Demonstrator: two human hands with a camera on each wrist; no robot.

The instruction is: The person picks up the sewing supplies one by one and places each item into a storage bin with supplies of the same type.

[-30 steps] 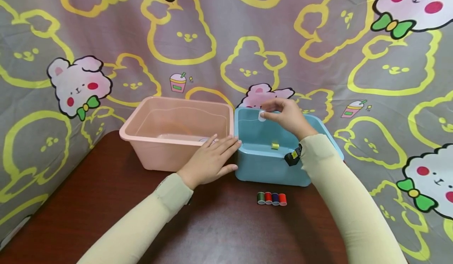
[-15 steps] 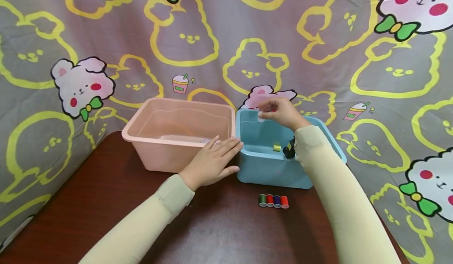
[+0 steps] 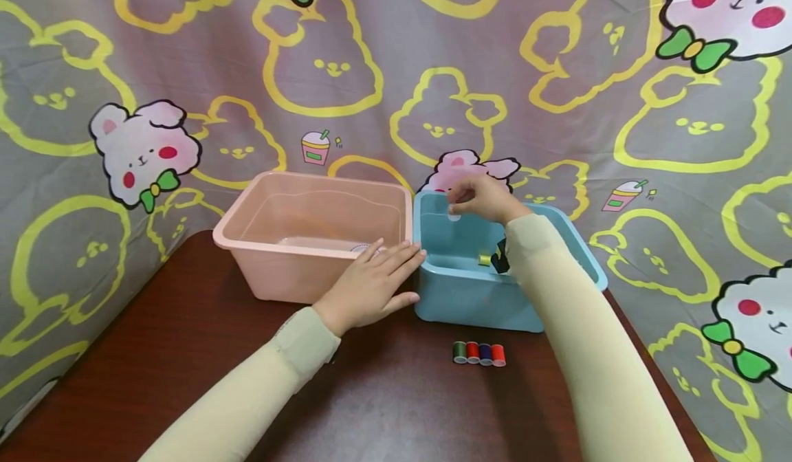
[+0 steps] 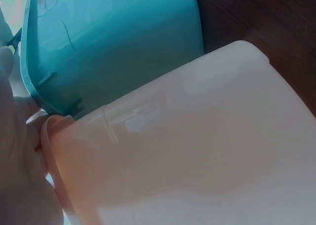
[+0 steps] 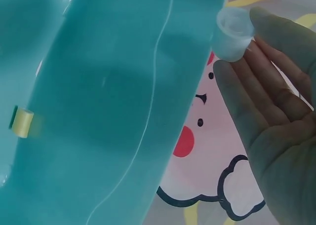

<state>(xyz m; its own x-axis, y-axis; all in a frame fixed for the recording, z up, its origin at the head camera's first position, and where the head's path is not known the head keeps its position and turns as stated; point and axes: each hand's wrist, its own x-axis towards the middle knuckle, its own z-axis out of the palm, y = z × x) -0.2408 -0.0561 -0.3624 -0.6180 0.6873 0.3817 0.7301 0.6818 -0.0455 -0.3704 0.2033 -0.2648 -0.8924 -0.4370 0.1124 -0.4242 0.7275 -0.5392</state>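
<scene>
My right hand (image 3: 485, 197) pinches a small white spool of thread (image 5: 232, 35) between thumb and fingertips, above the blue bin (image 3: 476, 302). Inside that bin, a yellow spool (image 3: 485, 260) lies on its floor. My left hand (image 3: 368, 287) lies with straight fingers on the front rim of the pink bin (image 3: 278, 269), near its right corner, fingertips at the blue bin's rim. In front of the blue bin, a row of spools stands on the table: green (image 3: 460, 352), red (image 3: 473, 353), navy (image 3: 485, 355) and orange-red (image 3: 498, 355).
Both bins stand side by side, rims close together, at the back of the dark brown table (image 3: 383, 414). Behind them hangs a grey curtain (image 3: 359, 132) printed with cartoon animals. A round printed mark shows on the pink bin's floor.
My right hand has moved slightly left and down, bringing the white spool lower over the blue bin. The left hand keeps its place on the pink rim.
</scene>
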